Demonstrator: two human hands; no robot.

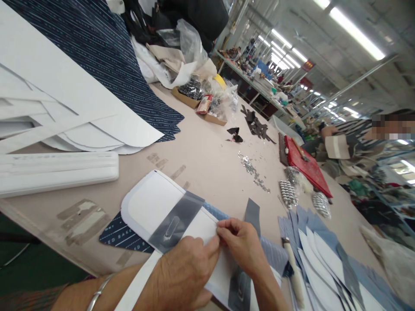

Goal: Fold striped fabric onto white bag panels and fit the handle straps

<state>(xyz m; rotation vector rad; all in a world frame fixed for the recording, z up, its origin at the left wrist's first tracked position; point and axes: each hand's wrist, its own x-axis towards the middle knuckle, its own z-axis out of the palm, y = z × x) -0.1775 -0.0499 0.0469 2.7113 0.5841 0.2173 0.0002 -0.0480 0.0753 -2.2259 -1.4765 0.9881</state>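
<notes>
A white pocket-shaped template (149,207) lies on the beige table (201,160), with a grey strip (177,222) across it and dark printed fabric (121,235) underneath. My left hand (184,272) presses flat on the template's near part, thumb against its right edge. My right hand (241,242) pinches that same edge with thumb and fingertips. A blue striped fabric piece (274,255) lies under and beyond my right hand.
White paper patterns (65,99) and navy striped cloth (106,47) fill the far left. A white bar (55,170) lies near them. A brush (293,272), stacked blue-and-white pieces (327,255), silver bits (254,172) and a red board (306,166) lie right. Another person (356,142) sits beyond.
</notes>
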